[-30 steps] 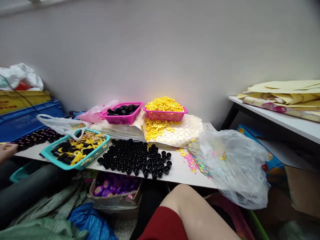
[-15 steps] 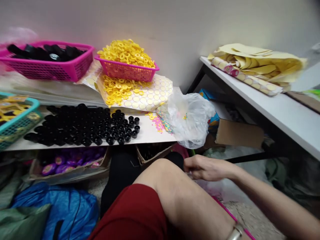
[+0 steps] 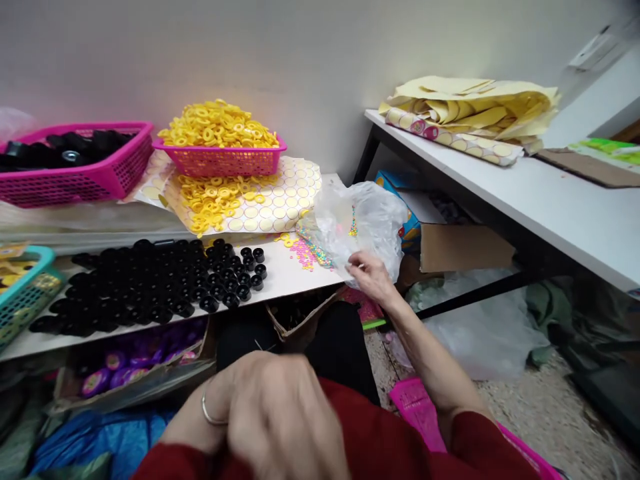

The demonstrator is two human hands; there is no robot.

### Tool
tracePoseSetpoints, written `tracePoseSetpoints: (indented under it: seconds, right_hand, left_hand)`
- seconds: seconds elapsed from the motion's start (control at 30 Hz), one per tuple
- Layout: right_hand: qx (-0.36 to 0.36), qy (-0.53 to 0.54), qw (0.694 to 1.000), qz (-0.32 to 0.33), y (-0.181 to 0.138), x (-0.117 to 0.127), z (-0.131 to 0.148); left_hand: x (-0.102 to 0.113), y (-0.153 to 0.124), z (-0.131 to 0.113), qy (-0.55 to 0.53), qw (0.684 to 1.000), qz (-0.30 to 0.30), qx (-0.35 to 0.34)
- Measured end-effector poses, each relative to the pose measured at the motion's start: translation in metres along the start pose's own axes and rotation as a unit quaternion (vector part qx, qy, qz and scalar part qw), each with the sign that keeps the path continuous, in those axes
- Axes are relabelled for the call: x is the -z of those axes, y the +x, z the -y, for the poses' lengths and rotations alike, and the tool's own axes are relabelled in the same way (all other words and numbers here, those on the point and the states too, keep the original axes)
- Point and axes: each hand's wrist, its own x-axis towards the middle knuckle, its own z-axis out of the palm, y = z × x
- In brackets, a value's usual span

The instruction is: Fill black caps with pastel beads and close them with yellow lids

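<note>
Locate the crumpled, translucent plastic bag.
The bag sits right of centre in the head view, at the right end of the low white table, beside small pink beads, the right hand at its edge.

No readable text or labels.

Single head-worn view, facing forward and down, hands [image 3: 285, 417] close, wall [image 3: 310, 60] beyond

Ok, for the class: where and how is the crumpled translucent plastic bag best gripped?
Grip the bag probably by its loose near edge, coming from the front, where the right hand is. It looks limp and wrinkled, so a pinched, gathered fold should hold. Small multicoloured beads bunched at its left end likely make that a poorer hold.
</note>
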Motion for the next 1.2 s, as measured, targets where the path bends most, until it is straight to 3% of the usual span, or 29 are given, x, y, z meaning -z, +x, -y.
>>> tracePoseSetpoints:
  seconds: [0.07, 0.13, 0.2, 0.33, 0.4, 0.47, 0.6, 0.77, 0.9, 1.07, 1.2]
  right_hand:
    - [-0.005, -0.052, 0.992, -0.115, 0.021, -0.002, -0.016]
    - [0.002, -0.072, 0.987, -0.147, 0.039, -0.012, -0.026]
    - [0.031, -0.067, 0.993, -0.093, 0.049, -0.032, -0.029]
    - [0.04, -0.12, 0.989, 0.082, 0.049, -0.084, -0.019]
    - [-0.005, -0.18, 0.977, 0.112, 0.043, -0.107, -0.013]
    - [-0.043, -0.215, 0.971, 0.096, 0.036, -0.124, -0.012]
    - [-0.021, -0.162, 0.986, 0.043, 0.031, -0.135, -0.027]
    - [0.027, -0.064, 0.998, 0.011, 0.03, -0.13, -0.049]
    - [0.04, -0.061, 0.997, 0.012, 0.028, -0.131, -0.053]
    - [0.059, -0.167, 0.984, 0.027, 0.029, -0.134, -0.047]
    - [0.065, -0.266, 0.959, 0.075, 0.032, -0.131, -0.038]
  left_hand:
    - [-0.007, 0.005, 0.019, -0.042, 0.998, -0.034, 0.037]
    - [-0.022, 0.0, 0.039, -0.025, 0.98, -0.16, 0.113]
    - [-0.039, -0.014, 0.063, 0.051, 0.949, -0.267, 0.159]
    - [-0.05, -0.052, 0.106, 0.21, 0.893, -0.356, 0.179]
    - [-0.043, -0.065, 0.121, 0.296, 0.866, -0.367, 0.167]
    - [-0.032, -0.07, 0.131, 0.377, 0.837, -0.363, 0.161]
    - [-0.019, -0.069, 0.146, 0.45, 0.782, -0.382, 0.2]
    - [-0.02, -0.064, 0.153, 0.408, 0.789, -0.351, 0.296]
    - [-0.019, -0.059, 0.149, 0.418, 0.79, -0.324, 0.309]
    - [-0.017, -0.054, 0.149, 0.45, 0.79, -0.32, 0.268]
    - [-0.018, -0.054, 0.15, 0.47, 0.79, -0.309, 0.244]
